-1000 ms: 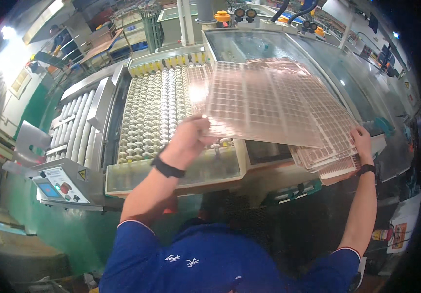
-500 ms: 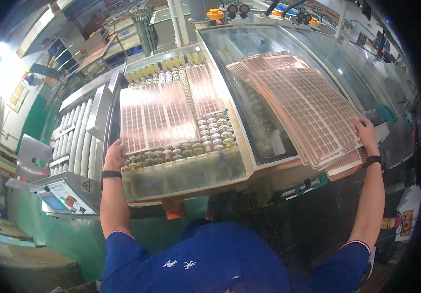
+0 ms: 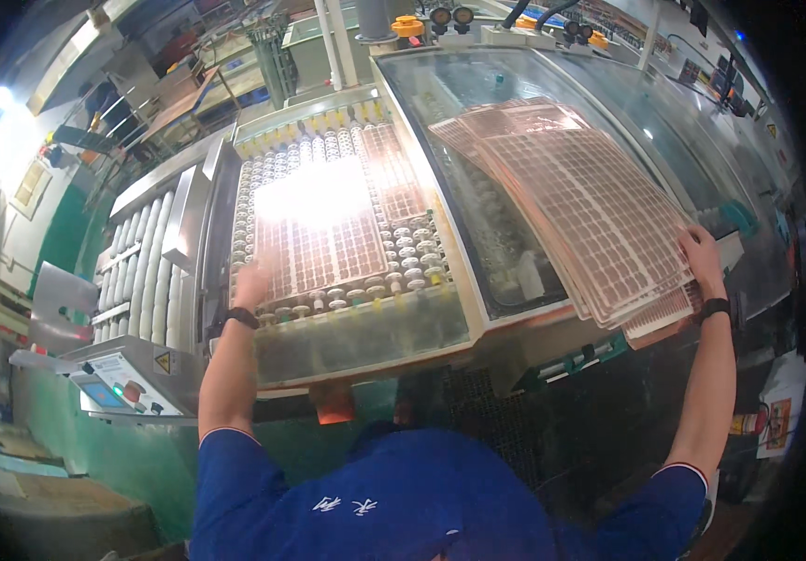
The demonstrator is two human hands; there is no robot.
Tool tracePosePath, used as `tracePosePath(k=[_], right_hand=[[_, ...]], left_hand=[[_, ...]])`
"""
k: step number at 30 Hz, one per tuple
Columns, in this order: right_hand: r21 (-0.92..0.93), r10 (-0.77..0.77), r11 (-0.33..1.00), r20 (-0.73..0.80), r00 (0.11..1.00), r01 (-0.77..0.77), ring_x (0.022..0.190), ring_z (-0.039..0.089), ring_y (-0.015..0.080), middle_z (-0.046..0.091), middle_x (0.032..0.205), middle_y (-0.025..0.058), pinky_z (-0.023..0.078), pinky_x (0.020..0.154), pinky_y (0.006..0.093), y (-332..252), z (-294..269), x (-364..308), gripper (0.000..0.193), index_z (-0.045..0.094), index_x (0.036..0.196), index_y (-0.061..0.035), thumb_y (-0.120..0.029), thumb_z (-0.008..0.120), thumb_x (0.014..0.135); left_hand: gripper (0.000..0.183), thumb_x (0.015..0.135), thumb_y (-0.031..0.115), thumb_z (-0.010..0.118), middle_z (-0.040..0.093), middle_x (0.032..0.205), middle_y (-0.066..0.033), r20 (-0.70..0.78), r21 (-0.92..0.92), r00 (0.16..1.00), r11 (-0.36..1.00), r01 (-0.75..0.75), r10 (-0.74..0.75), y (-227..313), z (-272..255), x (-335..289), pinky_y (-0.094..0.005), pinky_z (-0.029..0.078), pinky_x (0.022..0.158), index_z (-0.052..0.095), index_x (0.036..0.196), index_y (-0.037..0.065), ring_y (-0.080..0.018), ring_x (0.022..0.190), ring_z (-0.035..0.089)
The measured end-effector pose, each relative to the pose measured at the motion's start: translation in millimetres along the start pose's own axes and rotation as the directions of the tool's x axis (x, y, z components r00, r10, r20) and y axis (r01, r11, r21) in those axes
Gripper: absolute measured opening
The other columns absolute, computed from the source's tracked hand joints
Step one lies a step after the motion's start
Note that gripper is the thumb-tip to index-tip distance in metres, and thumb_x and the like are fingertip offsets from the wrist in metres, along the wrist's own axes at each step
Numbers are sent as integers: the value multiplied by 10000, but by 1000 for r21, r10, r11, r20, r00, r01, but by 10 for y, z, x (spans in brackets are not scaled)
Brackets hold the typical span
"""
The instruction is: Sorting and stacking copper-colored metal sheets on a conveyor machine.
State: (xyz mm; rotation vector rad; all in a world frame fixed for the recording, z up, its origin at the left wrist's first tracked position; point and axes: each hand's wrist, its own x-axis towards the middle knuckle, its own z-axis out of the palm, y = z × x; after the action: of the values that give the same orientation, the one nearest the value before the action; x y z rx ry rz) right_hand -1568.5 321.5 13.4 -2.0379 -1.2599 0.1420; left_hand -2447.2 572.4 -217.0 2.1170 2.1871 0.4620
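A copper-coloured patterned sheet (image 3: 328, 224) is laid flat on the roller conveyor (image 3: 403, 248) of the machine, and its near-left corner is touched by the left hand (image 3: 251, 285), whose grip is open and flat, with nothing clasped. The stack of similar copper sheets (image 3: 580, 201) is rested on the machine's clear cover (image 3: 477, 103) to the right. Its near-right corner is met by the right hand (image 3: 705, 257); whether that grip is closed on the stack cannot be told.
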Motion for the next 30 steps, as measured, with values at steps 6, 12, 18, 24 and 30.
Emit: tracePosePath(k=[6,12,18,24,30], right_hand=[[-74,33,997,-21,999,-35,657,572,125,625,743,42,473,604,315,-10,-106,-79,317,664,914,18,-297,623,912],[-127,63,990,-2,998,-63,779,641,213,682,828,118,489,728,350,-36,-138,-109,368,680,947,26,-325,643,842],[-178,33,983,-8,999,-34,754,641,214,692,803,101,487,722,360,25,-168,-67,336,721,908,-9,-333,669,838],[-4,57,998,27,998,-57,847,701,304,741,904,166,522,810,386,-121,-221,-156,442,760,954,-13,-425,679,818],[-114,5,993,12,1000,-4,917,694,321,739,943,171,517,844,395,-65,-184,-118,455,759,951,-37,-457,663,803]], left_hand=[[639,763,456,737,647,1223,-270,231,-25,962,990,-142,144,581,96,-186,-487,455,1033,667,1194,-10,-407,1212,568],[664,791,467,749,671,1182,-252,409,38,892,973,-228,193,1069,-77,-147,-463,458,1025,646,1230,-19,-401,1143,611],[549,897,214,727,573,1362,-245,-128,-435,786,678,-593,605,2908,-689,-632,-440,449,1062,548,1361,-18,-386,1250,569],[514,870,79,733,563,1391,-185,-111,-620,411,260,-740,905,4694,-1567,-1469,-410,477,1037,577,1359,44,-361,1268,565],[509,852,142,782,596,1352,-163,-27,-721,44,11,-693,999,5312,-1624,-1458,-387,518,950,615,1325,54,-320,1145,629]])
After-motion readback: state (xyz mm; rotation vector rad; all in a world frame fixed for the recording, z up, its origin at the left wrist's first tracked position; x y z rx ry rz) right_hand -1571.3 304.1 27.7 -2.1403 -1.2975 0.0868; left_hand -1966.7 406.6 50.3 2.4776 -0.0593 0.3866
